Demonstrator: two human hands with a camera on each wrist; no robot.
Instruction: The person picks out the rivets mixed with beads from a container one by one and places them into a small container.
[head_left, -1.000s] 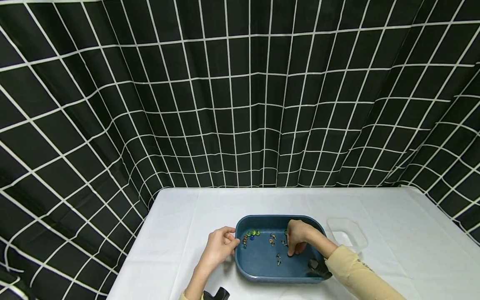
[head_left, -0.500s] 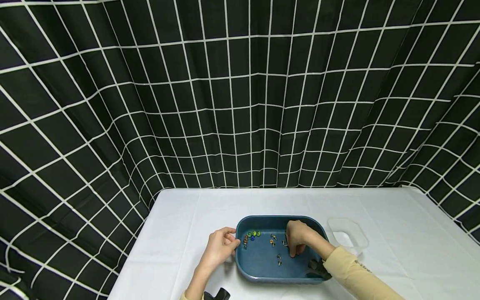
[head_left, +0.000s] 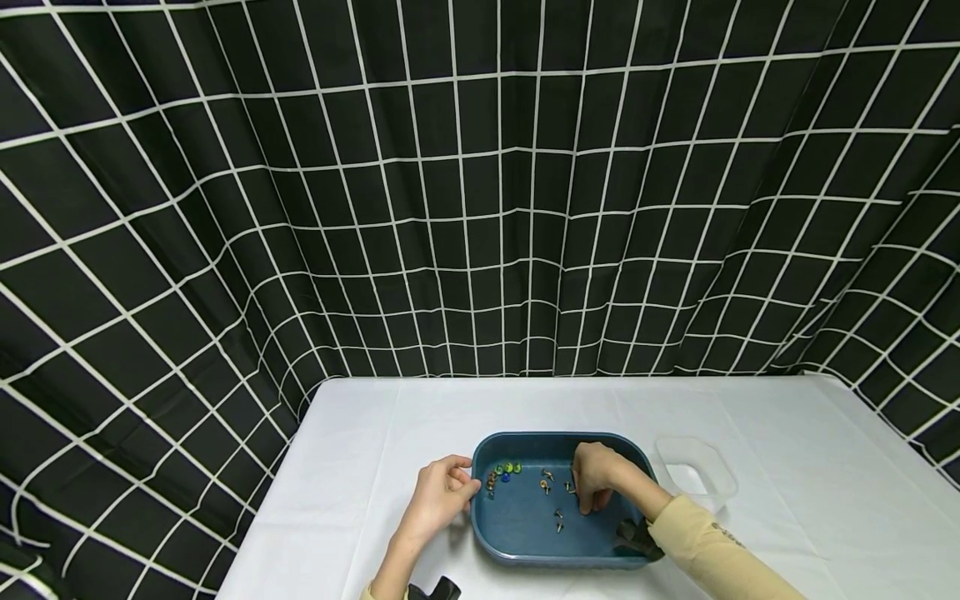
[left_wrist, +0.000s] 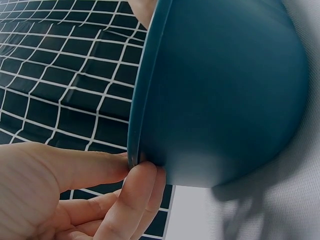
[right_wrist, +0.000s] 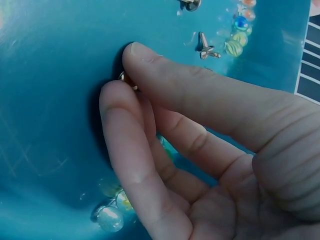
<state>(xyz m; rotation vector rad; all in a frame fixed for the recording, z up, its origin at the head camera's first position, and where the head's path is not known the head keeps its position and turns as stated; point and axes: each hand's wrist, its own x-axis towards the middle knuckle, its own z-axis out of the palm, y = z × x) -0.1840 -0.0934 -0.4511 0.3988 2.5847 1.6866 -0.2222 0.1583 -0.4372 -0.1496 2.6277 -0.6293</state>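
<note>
A blue basin stands on the table. At its left end my left hand pinches the rim, with the thumb on one side and fingers on the outer wall in the left wrist view. My right hand reaches down into the right half of the basin. In the right wrist view its thumb and index finger pinch a small brass-coloured metal piece, mostly hidden by the fingertips. Several small metal pieces with thin shanks lie scattered on the basin floor. Coloured glass marbles gather in the far left corner.
To the right of the basin sits a clear plastic container on the white tablecloth. Clear and yellowish marbles lie beneath the right hand. A black curtain with white grid lines hangs behind the table.
The right hand shifts only very slightly inside the basin, its fingertips staying near the floor. The left hand keeps its place on the rim.
</note>
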